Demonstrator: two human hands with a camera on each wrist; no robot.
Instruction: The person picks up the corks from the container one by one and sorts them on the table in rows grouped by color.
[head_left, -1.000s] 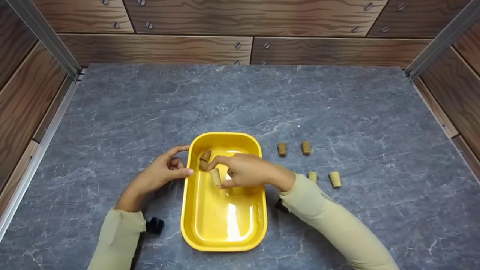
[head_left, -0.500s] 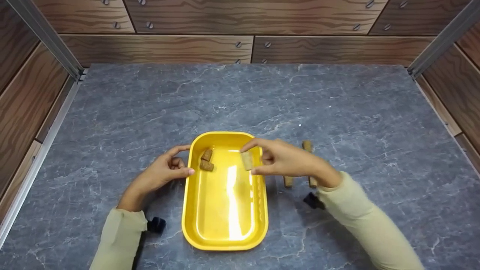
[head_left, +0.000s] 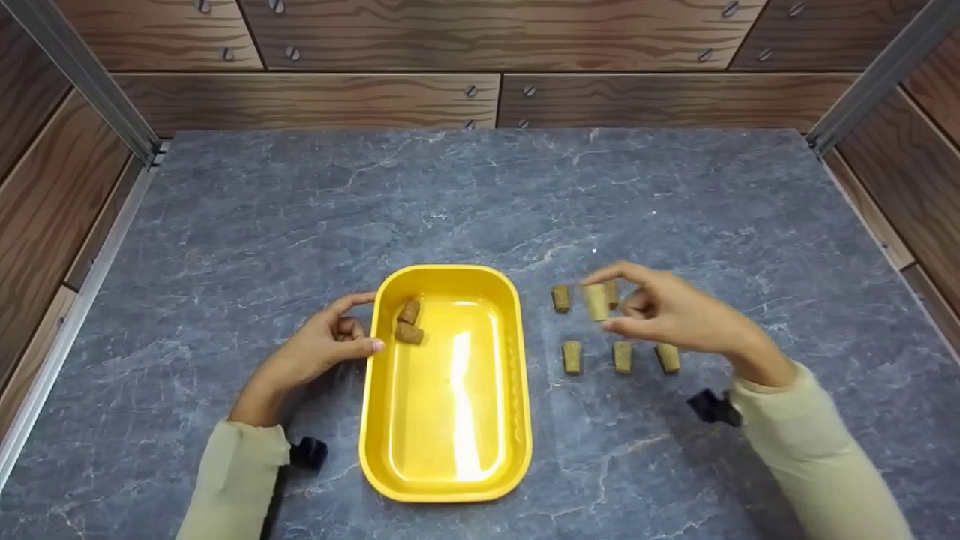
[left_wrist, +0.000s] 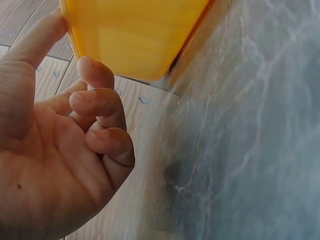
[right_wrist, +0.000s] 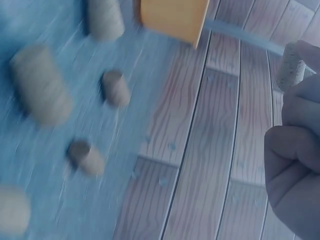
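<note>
- Head view: half a second ago the right hand (head_left: 679, 311) was at the right wall of the yellow tray (head_left: 450, 497); now it is past that wall, over the desk (head_left: 337, 210). Two brown corks (head_left: 409, 333) are left in the tray, touching, by its left wall toward the far-left corner; five corks (head_left: 571, 357) lie on the desk to the right.
- Same view: the pale cork (head_left: 596, 302), a short tapered stopper held wide end up, is pinched between thumb and index finger, partly covering one cork of the farther row. It looks lighter than the tray pair. The left hand (head_left: 319, 341) has stayed at the tray's left edge.
- Left wrist view: thumb against the tray's rim, the other visible fingers curled into the palm, no cork among them.
- Right wrist view: the held cork looks whitish with dark specks; its hidden side I cannot tell. The corks on the desk are blurred.
</note>
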